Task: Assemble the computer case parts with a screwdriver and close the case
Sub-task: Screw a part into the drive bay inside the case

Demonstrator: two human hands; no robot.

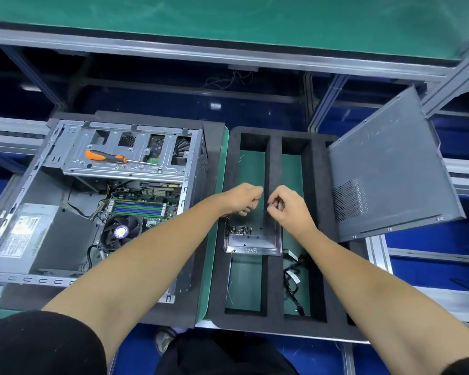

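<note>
Right hand (289, 209) curled, fingertips pinching tiny metal piece, likely screw. Left hand (245, 198) fisted beside it; contents not visible. Both above clear screw tray (252, 243) on foam insert. Open computer case (92, 198) at bench left, screwdriver (106, 156) lying on drive cage. Side panel (390, 169) leaning tilted at right edge.

Bkgd: green-mat shelf (228, 17) w/ grey alu frame (201, 54) well beyond the hands. Dark blue floor (431, 239) below, shows thru frame rails both sides. Green worktop (214, 239) strip just left of them. Lighting even, no windows visible.
</note>
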